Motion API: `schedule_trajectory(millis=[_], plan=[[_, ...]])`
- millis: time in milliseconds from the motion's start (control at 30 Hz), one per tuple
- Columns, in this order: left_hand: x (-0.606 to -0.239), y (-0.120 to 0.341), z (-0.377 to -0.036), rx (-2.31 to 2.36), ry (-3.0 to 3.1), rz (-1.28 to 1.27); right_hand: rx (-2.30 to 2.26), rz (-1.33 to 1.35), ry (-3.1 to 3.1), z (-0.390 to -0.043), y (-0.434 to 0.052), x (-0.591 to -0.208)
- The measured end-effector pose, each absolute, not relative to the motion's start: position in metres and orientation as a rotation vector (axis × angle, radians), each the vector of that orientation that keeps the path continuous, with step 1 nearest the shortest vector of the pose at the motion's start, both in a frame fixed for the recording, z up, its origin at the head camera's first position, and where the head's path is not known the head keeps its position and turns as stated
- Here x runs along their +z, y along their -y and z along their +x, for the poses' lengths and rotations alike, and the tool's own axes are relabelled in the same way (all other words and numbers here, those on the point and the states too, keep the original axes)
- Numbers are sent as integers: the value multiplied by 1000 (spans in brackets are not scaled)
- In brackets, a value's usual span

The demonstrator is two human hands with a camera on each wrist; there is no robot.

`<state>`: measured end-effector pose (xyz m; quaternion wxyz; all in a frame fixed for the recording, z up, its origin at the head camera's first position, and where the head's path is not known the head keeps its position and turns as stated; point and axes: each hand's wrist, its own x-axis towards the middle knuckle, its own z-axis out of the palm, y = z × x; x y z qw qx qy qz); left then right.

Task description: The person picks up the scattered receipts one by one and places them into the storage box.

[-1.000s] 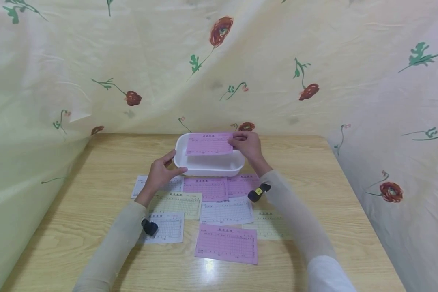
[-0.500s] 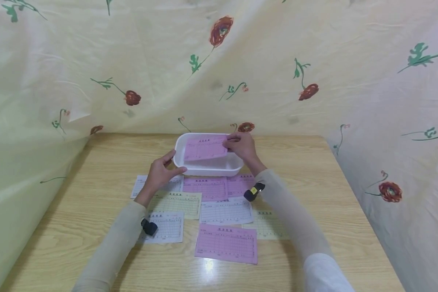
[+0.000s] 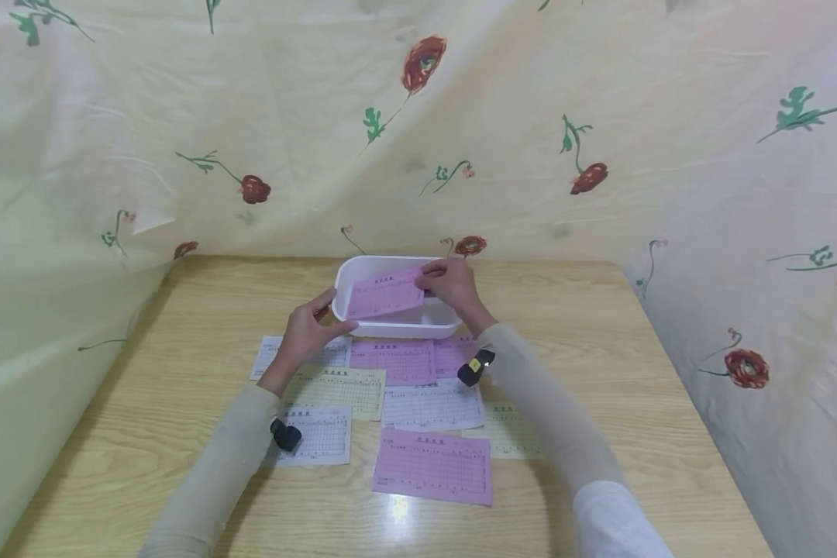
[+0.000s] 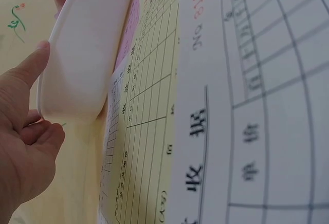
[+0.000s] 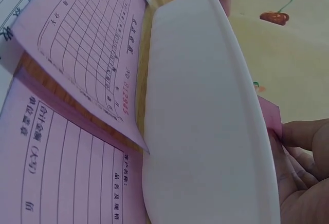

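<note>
A white plastic tray with rounded corners sits at the back of the table. At its left end my left hand grips the rim, thumb on the front side and fingers at the end; the left wrist view shows the thumb on the rim and curled fingers below. A pink receipt slip slants down inside the tray. Its right edge is pinched by my right hand, above the tray's right part. From the right wrist, the tray wall hides most of that slip.
In front of the tray lie several receipt slips, partly overlapping: pink, white, yellow, and another white one. A yellow slip is partly under the right forearm. Flowered cloth hangs behind the wooden table.
My right hand has moved left and slightly lower, taking the pink slip down into the tray, where it now tilts. My left hand stays on the tray's left end.
</note>
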<state>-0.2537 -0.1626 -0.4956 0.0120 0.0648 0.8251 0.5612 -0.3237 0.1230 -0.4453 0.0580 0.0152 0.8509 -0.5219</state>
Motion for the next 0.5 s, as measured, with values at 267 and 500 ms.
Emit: schedule_trajectory(millis=[267, 500], plan=[[-496, 162, -254, 1728, -2582, 190, -1582, -29, -2556, -322, -119, -449], [-494, 162, -253, 1726, -2578, 176, -1511, -90, -2603, -322, -119, -450]])
